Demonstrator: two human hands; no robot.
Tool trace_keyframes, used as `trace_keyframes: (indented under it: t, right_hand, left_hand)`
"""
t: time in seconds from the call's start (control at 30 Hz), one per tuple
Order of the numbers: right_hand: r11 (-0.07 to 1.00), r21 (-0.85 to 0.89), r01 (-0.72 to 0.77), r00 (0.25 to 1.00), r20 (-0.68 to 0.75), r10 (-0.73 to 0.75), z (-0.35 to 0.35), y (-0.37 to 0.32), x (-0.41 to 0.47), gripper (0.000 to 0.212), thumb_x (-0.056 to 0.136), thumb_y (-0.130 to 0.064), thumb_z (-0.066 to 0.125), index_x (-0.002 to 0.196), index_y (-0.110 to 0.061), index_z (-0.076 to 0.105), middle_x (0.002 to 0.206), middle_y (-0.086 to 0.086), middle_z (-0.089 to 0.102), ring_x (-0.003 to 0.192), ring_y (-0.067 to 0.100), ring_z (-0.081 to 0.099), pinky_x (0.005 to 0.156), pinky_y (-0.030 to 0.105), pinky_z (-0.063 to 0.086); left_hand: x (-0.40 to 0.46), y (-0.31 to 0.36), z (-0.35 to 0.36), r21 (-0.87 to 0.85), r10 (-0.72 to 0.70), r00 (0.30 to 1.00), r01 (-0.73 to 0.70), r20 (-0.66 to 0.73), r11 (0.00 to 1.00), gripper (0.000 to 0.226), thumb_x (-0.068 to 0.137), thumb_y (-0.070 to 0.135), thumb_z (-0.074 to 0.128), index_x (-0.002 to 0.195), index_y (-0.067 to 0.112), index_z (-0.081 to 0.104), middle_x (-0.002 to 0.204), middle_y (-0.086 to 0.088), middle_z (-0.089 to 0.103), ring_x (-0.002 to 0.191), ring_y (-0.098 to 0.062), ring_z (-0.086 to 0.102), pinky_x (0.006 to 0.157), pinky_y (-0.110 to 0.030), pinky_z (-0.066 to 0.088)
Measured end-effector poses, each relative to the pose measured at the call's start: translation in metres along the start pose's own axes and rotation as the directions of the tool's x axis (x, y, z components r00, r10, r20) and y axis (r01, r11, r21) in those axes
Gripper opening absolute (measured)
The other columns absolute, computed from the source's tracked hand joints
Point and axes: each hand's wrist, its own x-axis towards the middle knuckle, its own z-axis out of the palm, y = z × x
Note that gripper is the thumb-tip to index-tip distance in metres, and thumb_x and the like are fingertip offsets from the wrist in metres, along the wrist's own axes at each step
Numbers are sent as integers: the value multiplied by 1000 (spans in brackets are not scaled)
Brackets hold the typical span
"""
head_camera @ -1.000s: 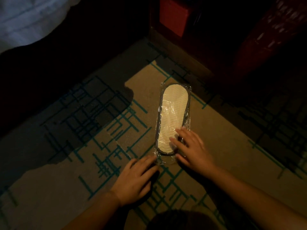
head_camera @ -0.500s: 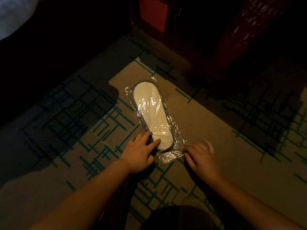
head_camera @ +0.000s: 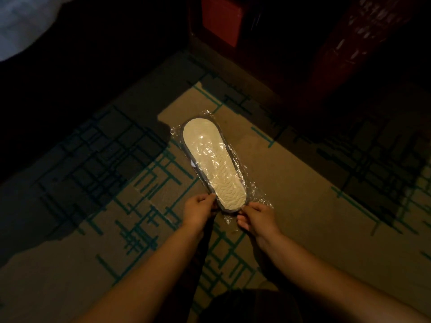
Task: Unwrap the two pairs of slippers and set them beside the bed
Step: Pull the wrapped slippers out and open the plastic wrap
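A wrapped slipper pack (head_camera: 211, 163) lies sole-up on the carpet, its cream patterned sole edged in grey and sealed in clear crinkled plastic. My left hand (head_camera: 198, 209) pinches the plastic at the pack's near left corner. My right hand (head_camera: 255, 219) pinches the loose plastic flap at the near right corner. Both hands meet at the heel end. Only one pack is in view; whether it holds one slipper or a pair cannot be told.
White bedding (head_camera: 21, 24) shows at the top left above the dark bed side. A red box-like piece of furniture (head_camera: 221, 17) stands at the top centre, a dark red patterned surface (head_camera: 354, 31) at the top right. Beige carpet (head_camera: 303, 194) with teal lines surrounds the pack.
The pack turned so its toe end points up-left. Both hands moved from resting flat on and near it to pinching the plastic at the heel end.
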Motion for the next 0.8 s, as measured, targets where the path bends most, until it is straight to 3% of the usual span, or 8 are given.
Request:
trace_keyframes:
  t: [0.07, 0.13, 0.23, 0.3, 0.43, 0.53, 0.63, 0.8]
  right_hand:
    - [998, 37, -50, 999, 21, 49, 4, -7, -4, 3, 89, -6, 56, 88, -7, 58, 71, 6, 58, 57, 10, 53, 41, 13, 50]
    - [991, 114, -75, 996, 50, 70, 7, -13, -9, 12, 89, -7, 56, 79, -14, 55, 72, 5, 60, 55, 9, 55, 42, 14, 50]
    - [967, 241, -86, 993, 102, 62, 9, -20, -20, 15, 90, -3, 54, 80, -15, 52, 73, 8, 63, 43, 6, 61, 43, 14, 51]
    - [966, 246, -73, 990, 135, 40, 10, -22, -27, 16, 89, -1, 54, 79, -13, 54, 73, 9, 63, 42, 6, 61, 43, 13, 51]
    - [983, 182, 13, 990, 134, -38, 8, -24, -36, 18, 90, 0, 53, 88, -17, 59, 80, 9, 65, 62, 13, 58, 50, 14, 53]
    - [987, 153, 49, 991, 118, -67, 2, -25, -43, 27, 89, -1, 55, 80, -26, 53, 84, 8, 65, 68, 13, 59, 54, 16, 54]
    - [983, 177, 51, 986, 146, -78, -5, -18, -48, 25, 89, -1, 53, 85, -25, 52, 84, 9, 63, 69, 14, 57, 58, 19, 54]
    - [969, 231, 89, 972, 191, -135, -13, 1, -50, 22, 91, 0, 46, 108, -7, 58, 83, 10, 62, 66, 14, 53, 50, 17, 50]
  left_hand:
    - [3, 1, 1, -56, -20, 1000, 21, 13, 998, 16, 88, 18, 57, 73, 14, 61, 69, -5, 59, 65, -15, 55, 62, -25, 47]
    - [4, 2, 1, -78, -51, 998, 55, 48, 995, 12, 87, 19, 58, 76, 17, 61, 75, -5, 61, 71, -15, 56, 65, -26, 47]
    - [1, 2, -1, -155, -122, 982, 144, 146, 977, 9, 85, 21, 60, 77, 17, 59, 82, -4, 64, 80, -16, 61, 71, -27, 51]
    - [0, 4, -1, -210, -144, 969, 187, 202, 960, 12, 85, 17, 60, 74, 14, 58, 78, -6, 64, 73, -16, 63, 62, -25, 55]
    - [6, 18, 1, -383, -113, 982, 164, 152, 909, 6, 86, 7, 58, 82, 11, 59, 82, -7, 67, 74, -17, 65, 55, -22, 59]
    - [16, 34, -4, -428, -95, 988, 137, 118, 893, 9, 86, 9, 58, 95, 10, 58, 82, -5, 66, 74, -15, 63, 53, -20, 58]
    - [29, 49, -17, -421, -87, 995, 100, 51, 901, 4, 85, 13, 60, 86, 15, 57, 79, -1, 63, 71, -11, 61, 54, -20, 54]
    - [40, 70, -36, -408, 15, 1000, -11, 6, 913, 17, 84, 11, 61, 70, 17, 54, 66, -1, 63, 59, -10, 61, 49, -19, 52]
